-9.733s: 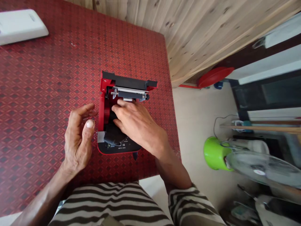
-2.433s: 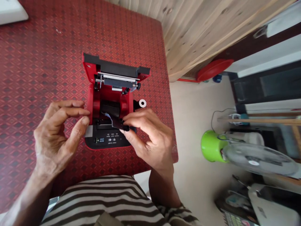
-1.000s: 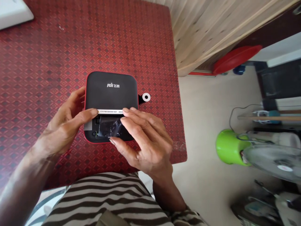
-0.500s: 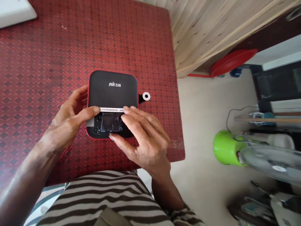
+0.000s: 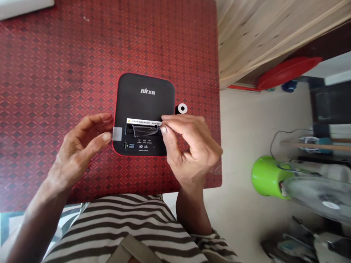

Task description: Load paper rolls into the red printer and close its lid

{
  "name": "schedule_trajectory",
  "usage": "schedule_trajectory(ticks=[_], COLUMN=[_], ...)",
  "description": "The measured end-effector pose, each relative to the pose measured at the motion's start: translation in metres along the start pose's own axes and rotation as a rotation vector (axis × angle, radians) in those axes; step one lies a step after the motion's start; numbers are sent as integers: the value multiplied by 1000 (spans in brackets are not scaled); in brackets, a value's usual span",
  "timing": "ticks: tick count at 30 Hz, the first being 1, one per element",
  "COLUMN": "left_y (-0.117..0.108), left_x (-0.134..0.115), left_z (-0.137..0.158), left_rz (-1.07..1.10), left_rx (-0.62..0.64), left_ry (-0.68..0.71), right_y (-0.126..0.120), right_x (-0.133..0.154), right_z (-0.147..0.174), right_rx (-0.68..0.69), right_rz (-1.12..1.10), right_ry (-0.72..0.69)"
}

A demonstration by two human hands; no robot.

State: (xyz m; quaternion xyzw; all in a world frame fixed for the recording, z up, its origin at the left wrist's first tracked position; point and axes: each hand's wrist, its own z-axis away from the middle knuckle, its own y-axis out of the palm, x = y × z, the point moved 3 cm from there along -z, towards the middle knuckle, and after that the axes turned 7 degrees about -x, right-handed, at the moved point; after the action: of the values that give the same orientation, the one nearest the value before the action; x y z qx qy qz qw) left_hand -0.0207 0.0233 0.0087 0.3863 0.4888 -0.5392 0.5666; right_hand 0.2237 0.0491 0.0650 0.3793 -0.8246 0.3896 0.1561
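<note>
A black receipt printer (image 5: 145, 106) with a red edge and white FEIE lettering lies on the table. Across it, above the paper slot, runs a white warning label (image 5: 137, 121); small buttons and lights show near its front edge. Thumb and forefinger of my right hand (image 5: 190, 148) pinch the right end of a clear plastic film (image 5: 144, 131), which stretches over the slot. My left hand (image 5: 78, 146) is beside the printer's left edge, fingers apart and holding nothing. A greyish tape piece (image 5: 117, 133) sticks to that edge.
The printer rests on a red patterned table (image 5: 90, 65). Just right of it sits a small white paper roll (image 5: 182, 108). A white object (image 5: 24, 7) occupies the far left corner. On the floor to the right stand a green bucket (image 5: 264, 175) and a fan (image 5: 318, 197).
My right hand has lifted the film off the front panel, uncovering the buttons, and now pinches it at the right. My left hand has moved off the printer's top.
</note>
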Motion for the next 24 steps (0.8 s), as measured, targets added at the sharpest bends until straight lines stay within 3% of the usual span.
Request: schedule_trajectory(ticks=[3, 16, 24], left_y=[3, 13, 24], left_x=[1, -14, -24], left_z=[4, 4, 4], left_rz=[41, -1, -23], left_rx=[-5, 21, -111], left_ry=[-60, -16, 23], right_y=[0, -13, -9], right_x=[1, 5, 15], right_z=[2, 22, 19], right_rx=[-30, -271, -220], right_rz=[36, 79, 58], right_ry=[-10, -43, -103])
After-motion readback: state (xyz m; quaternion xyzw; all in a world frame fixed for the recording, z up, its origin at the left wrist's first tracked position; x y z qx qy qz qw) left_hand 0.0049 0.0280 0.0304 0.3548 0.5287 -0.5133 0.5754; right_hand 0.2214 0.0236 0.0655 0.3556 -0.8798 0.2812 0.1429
